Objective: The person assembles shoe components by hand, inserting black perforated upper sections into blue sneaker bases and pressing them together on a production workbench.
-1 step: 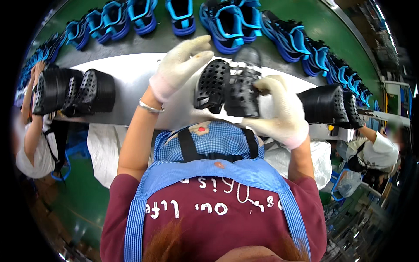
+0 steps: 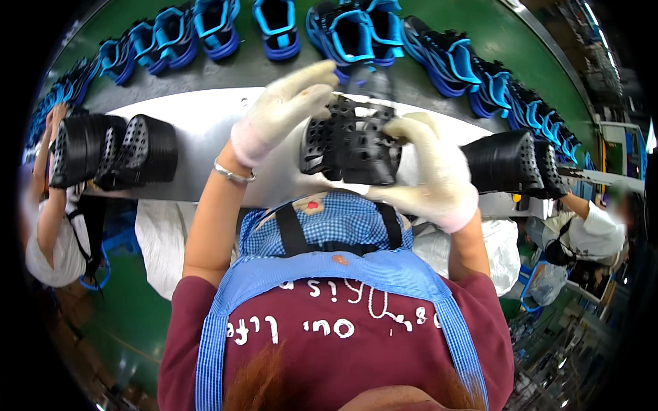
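Observation:
My left hand, in a white glove, is raised with its fingers stretched out beside a black perforated block, and holds nothing that I can see. My right hand, also gloved, has its fingers curled round the near right side of a black perforated piece that stands against that block. Motion blurs the piece's far end, and its exact kind does not show. Both black things are over the pale metal worktop, just in front of my checked apron pouch.
Black and blue shoes line the green table beyond the worktop. Black perforated blocks stand at the left and the right. A co-worker's arm reaches in at far left, another person sits at far right.
The black piece in my right hand has tilted and shifted slightly left, closer to the perforated block. My left hand has moved a little toward the piece, its fingers still stretched out.

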The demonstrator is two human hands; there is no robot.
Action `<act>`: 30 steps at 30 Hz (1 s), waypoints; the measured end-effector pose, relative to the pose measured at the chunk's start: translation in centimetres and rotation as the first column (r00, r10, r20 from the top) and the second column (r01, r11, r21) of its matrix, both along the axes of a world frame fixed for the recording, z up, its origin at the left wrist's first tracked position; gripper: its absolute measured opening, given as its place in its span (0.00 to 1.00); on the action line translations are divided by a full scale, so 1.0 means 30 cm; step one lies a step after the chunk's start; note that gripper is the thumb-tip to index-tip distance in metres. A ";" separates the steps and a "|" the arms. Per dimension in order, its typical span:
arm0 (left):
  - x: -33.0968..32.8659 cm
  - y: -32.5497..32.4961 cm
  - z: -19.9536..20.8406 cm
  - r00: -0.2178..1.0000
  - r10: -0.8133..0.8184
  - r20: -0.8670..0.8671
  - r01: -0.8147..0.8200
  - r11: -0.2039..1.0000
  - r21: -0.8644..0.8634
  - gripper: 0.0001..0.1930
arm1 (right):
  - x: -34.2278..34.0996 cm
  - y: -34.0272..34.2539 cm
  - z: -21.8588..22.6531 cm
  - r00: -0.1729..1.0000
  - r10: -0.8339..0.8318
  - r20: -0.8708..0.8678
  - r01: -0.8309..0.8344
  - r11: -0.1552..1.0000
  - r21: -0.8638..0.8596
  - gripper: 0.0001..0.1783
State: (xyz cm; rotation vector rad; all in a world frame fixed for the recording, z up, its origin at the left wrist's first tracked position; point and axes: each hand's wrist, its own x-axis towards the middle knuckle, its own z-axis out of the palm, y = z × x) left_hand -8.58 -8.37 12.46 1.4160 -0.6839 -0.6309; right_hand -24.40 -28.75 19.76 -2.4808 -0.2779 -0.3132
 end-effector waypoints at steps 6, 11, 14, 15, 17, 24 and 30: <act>-0.049 0.024 0.052 0.886 -0.307 -0.348 0.187 0.922 -0.338 0.46 | 0.108 0.069 -0.008 0.992 0.126 -0.014 -0.124 0.988 0.095 0.38; 0.016 0.037 -0.042 0.908 -0.194 -0.371 0.044 0.926 -0.376 0.42 | 0.153 0.120 -0.041 0.957 0.028 -0.287 0.029 0.980 0.195 0.34; 0.051 0.026 -0.058 0.924 -0.021 -0.383 -0.046 0.985 -0.166 0.32 | 0.198 0.131 -0.097 0.964 -0.069 -0.257 0.100 0.989 0.110 0.26; 0.052 0.027 -0.057 0.923 0.042 -0.383 -0.104 0.984 -0.144 0.27 | 0.217 0.137 -0.106 0.961 -0.098 -0.259 0.119 0.991 0.068 0.24; 0.081 0.036 -0.052 0.953 0.131 -0.272 -0.156 0.985 -0.075 0.21 | 0.250 0.152 -0.119 0.964 -0.127 -0.235 0.150 0.985 0.083 0.22; 0.140 0.023 -0.078 0.814 0.099 -0.573 -0.275 0.934 -0.230 0.13 | 0.374 0.165 -0.136 0.971 -0.189 -0.149 0.191 0.982 -0.002 0.20; 0.256 0.081 -0.054 0.950 0.300 -0.085 -0.291 0.951 0.103 0.21 | 0.481 0.152 -0.092 0.943 -0.253 -0.218 0.271 0.961 0.060 0.23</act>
